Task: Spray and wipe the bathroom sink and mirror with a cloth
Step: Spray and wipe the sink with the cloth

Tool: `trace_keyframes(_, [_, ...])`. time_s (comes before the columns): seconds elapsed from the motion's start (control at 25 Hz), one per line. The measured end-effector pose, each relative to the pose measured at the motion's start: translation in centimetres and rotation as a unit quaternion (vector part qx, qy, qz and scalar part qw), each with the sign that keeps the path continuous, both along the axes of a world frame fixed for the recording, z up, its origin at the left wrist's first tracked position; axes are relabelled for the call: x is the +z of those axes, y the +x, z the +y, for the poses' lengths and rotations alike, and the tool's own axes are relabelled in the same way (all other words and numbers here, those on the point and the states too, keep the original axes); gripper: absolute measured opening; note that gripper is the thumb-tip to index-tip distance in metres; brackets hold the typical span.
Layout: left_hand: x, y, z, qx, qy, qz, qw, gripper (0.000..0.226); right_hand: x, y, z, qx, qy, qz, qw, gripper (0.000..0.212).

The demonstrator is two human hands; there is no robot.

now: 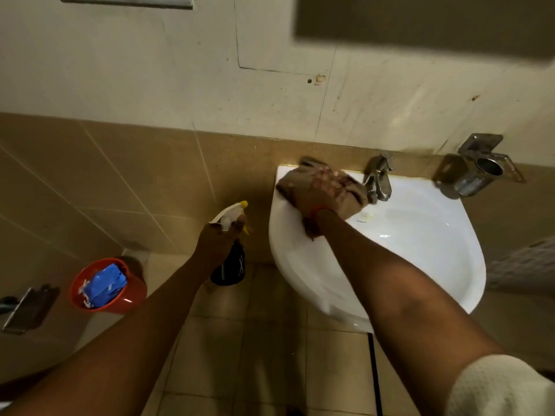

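Observation:
A white wall-mounted sink (420, 235) fills the middle right. My right hand (322, 190) presses a brown cloth (351, 198) flat on the sink's back left corner, just left of the metal tap (378, 178). My left hand (217, 240) hangs left of the sink, closed around a spray bottle (229, 262) with a dark body and a white and yellow trigger head. The mirror's lower edge (420, 22) shows as a dark blurred panel at the top right.
A metal cup holder (480, 171) is fixed to the wall right of the sink. On the floor at the left stands a red bucket (132, 292) with a blue packet (105, 285) inside. A metal fitting (27, 309) juts out at the far left. Tan tiles cover the lower wall and floor.

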State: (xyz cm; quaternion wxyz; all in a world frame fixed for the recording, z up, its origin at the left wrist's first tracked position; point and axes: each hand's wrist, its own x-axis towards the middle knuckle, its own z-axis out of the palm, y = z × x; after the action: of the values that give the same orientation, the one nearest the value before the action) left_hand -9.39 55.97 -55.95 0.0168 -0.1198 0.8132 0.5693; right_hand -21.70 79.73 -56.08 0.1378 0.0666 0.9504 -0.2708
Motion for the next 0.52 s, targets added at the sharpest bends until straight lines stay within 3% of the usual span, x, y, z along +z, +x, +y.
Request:
trace_keyframes(0.12, [0.9,0.8,0.7,-0.065,0.03,0.007,0.997,0.006,-0.5,-1.3,3.5,-0.042,0.095,-0.006,0.995,0.113])
trace_keyframes(0.2, [1.4,1.7,0.8,-0.135,-0.001,-0.028,0.99,0.011,-0.5,-2.4,3.4,-0.055,0.043,-0.092,0.993,0.115])
trace_keyframes(0.28, [1.7,2.8,1.2,-0.225,-0.044,-0.071,0.971,0.011,-0.2,-4.0,3.4,-0.041,0.0,-0.151,0.988,0.103])
trace_keyframes(0.44, [1.3,5.9,1.2,-0.346,-0.052,-0.111,0.93,0.011,0.2,-2.4,0.3,0.1,0.099,-0.079,0.987,0.083])
trace_keyframes(0.52, [1.8,6.9,1.5,-0.363,-0.036,-0.116,0.924,0.018,0.0,-0.7,-2.7,0.152,0.1,-0.061,0.981,0.076])
